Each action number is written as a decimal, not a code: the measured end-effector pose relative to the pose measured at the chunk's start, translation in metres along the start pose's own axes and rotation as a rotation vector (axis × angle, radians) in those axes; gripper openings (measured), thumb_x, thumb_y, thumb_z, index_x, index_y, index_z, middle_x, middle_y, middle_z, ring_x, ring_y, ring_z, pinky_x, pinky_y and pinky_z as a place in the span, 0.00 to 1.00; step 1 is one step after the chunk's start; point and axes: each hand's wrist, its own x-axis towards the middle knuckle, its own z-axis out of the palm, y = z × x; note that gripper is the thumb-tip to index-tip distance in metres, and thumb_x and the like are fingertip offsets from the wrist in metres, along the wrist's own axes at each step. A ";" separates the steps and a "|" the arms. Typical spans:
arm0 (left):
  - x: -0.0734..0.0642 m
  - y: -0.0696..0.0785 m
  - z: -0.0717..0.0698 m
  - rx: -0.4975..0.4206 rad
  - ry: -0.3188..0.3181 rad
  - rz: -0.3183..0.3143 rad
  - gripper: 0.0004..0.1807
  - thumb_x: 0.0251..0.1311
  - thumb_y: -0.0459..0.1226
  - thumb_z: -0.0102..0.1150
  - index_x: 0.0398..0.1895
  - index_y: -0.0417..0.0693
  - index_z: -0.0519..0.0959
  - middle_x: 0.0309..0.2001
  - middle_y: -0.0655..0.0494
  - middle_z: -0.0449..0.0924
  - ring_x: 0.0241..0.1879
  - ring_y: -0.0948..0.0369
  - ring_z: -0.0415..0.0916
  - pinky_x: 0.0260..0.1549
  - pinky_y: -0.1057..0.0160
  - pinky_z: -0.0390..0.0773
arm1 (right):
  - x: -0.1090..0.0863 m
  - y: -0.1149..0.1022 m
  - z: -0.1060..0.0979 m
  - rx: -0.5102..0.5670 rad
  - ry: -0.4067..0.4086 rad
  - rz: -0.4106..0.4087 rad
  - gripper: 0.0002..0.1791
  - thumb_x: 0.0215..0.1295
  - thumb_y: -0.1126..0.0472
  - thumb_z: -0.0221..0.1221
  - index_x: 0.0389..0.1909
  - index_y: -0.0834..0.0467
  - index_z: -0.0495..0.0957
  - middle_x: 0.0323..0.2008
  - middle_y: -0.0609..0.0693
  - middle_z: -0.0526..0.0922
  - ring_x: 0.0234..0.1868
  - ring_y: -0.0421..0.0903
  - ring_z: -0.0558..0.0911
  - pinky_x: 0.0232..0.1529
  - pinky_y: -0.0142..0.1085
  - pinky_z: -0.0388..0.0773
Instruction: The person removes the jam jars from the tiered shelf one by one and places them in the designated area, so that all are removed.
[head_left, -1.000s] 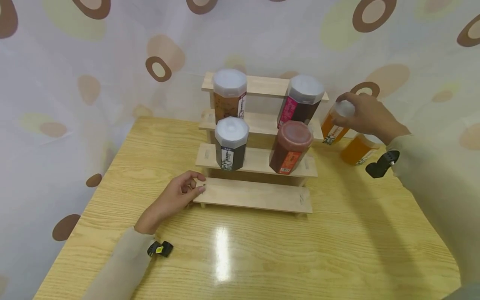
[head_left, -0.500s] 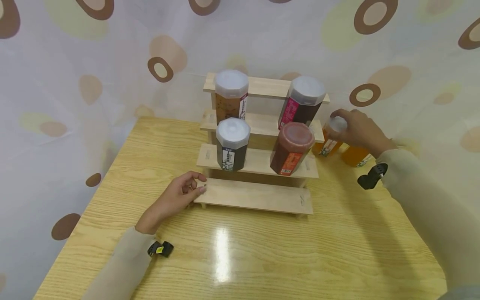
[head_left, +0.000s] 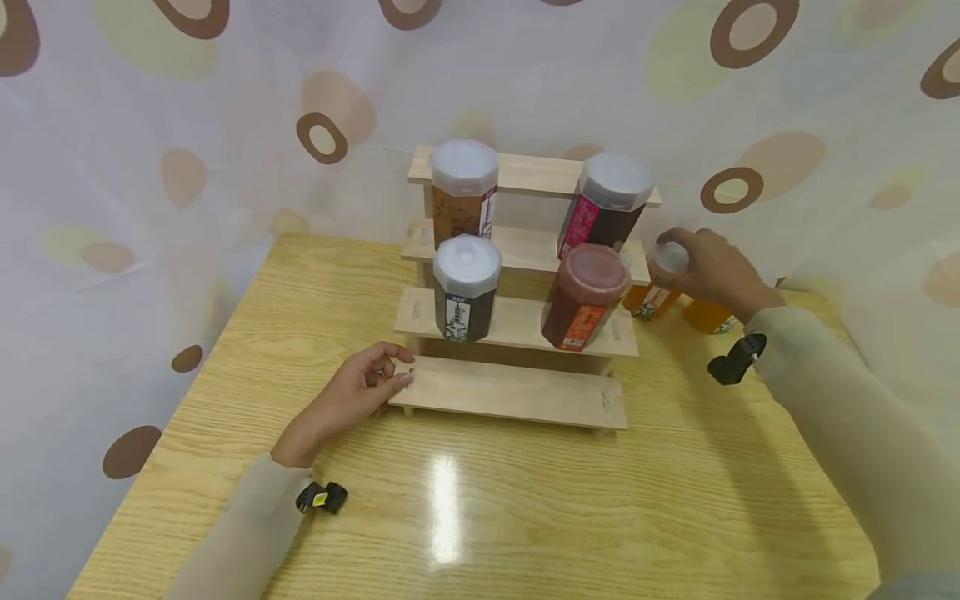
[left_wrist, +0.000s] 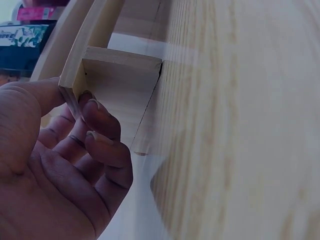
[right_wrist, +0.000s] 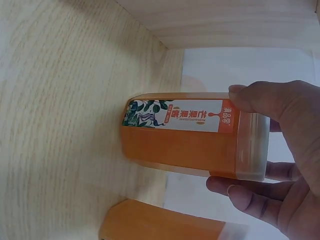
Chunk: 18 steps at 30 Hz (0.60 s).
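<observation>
At the left end of the lowest tier of a wooden stepped shelf point(head_left: 510, 390), my left hand point(head_left: 352, 396) pinches the board. The left wrist view has the thumb on top of the board end and curled fingers point(left_wrist: 102, 120) beneath it. My right hand point(head_left: 708, 267) grips an orange jam jar point(right_wrist: 180, 147) around its clear lid, to the right of the shelf. This jar is upright at or just above the table; contact is unclear. Behind the right hand is a second orange jar point(right_wrist: 160, 222), partly hidden in the head view.
On the shelf's upper tiers stand a brown jar point(head_left: 461, 212), a dark jar with a pink label point(head_left: 600, 217), a black jar point(head_left: 467, 312) and a dark red jar point(head_left: 581, 304). A patterned curtain point(head_left: 225, 125) hangs behind the wooden table point(head_left: 525, 500).
My right hand has brought the orange jam jar down and slightly left, nearer the shelf's right side. The left hand keeps its hold on the shelf end.
</observation>
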 end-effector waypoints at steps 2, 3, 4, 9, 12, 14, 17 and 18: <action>0.000 0.000 0.000 -0.004 -0.002 0.002 0.13 0.73 0.32 0.61 0.57 0.37 0.76 0.29 0.49 0.71 0.19 0.62 0.69 0.18 0.67 0.71 | -0.001 0.001 0.001 -0.010 -0.002 0.016 0.30 0.71 0.45 0.61 0.65 0.58 0.72 0.51 0.71 0.75 0.49 0.68 0.75 0.50 0.68 0.73; 0.000 0.000 0.000 -0.005 -0.002 0.004 0.13 0.73 0.31 0.61 0.57 0.37 0.76 0.29 0.49 0.72 0.19 0.62 0.69 0.18 0.67 0.71 | -0.002 0.001 0.002 -0.017 -0.004 0.024 0.30 0.71 0.44 0.60 0.66 0.58 0.71 0.52 0.71 0.75 0.49 0.69 0.75 0.48 0.68 0.73; 0.000 0.000 0.001 -0.006 -0.003 0.005 0.13 0.73 0.31 0.61 0.57 0.37 0.76 0.29 0.50 0.72 0.19 0.62 0.69 0.18 0.67 0.71 | -0.002 0.002 0.002 -0.027 -0.006 0.031 0.31 0.71 0.42 0.59 0.66 0.57 0.71 0.52 0.71 0.75 0.49 0.69 0.75 0.47 0.69 0.73; 0.001 0.000 0.001 -0.010 -0.004 0.003 0.13 0.73 0.31 0.61 0.57 0.37 0.76 0.29 0.50 0.72 0.19 0.61 0.69 0.18 0.67 0.71 | -0.003 0.004 0.003 -0.029 -0.020 0.052 0.35 0.73 0.38 0.55 0.69 0.58 0.69 0.56 0.73 0.72 0.52 0.71 0.74 0.49 0.71 0.72; 0.001 0.000 0.001 -0.013 -0.004 -0.005 0.13 0.73 0.32 0.61 0.57 0.38 0.76 0.30 0.49 0.72 0.19 0.61 0.69 0.19 0.67 0.71 | -0.003 0.004 0.002 -0.006 -0.046 0.058 0.37 0.74 0.37 0.55 0.72 0.59 0.67 0.59 0.74 0.70 0.56 0.72 0.72 0.55 0.72 0.69; 0.000 0.000 0.000 -0.012 -0.001 -0.012 0.13 0.74 0.33 0.61 0.57 0.38 0.76 0.30 0.49 0.71 0.19 0.61 0.69 0.18 0.68 0.70 | -0.002 0.003 0.000 0.011 -0.074 0.063 0.39 0.74 0.37 0.56 0.74 0.60 0.65 0.61 0.76 0.68 0.59 0.74 0.70 0.59 0.73 0.66; 0.000 -0.001 0.000 -0.009 0.004 -0.021 0.13 0.74 0.33 0.61 0.57 0.38 0.77 0.30 0.48 0.71 0.19 0.62 0.68 0.18 0.68 0.70 | -0.002 0.002 -0.006 0.037 -0.114 0.073 0.42 0.74 0.37 0.57 0.76 0.61 0.62 0.65 0.77 0.64 0.63 0.76 0.66 0.63 0.73 0.60; 0.000 -0.001 0.000 -0.009 0.005 -0.024 0.13 0.74 0.33 0.61 0.57 0.39 0.77 0.30 0.48 0.71 0.19 0.62 0.68 0.18 0.68 0.69 | -0.003 0.001 -0.010 0.045 -0.122 0.075 0.42 0.75 0.38 0.57 0.76 0.62 0.61 0.66 0.78 0.64 0.65 0.77 0.64 0.64 0.73 0.59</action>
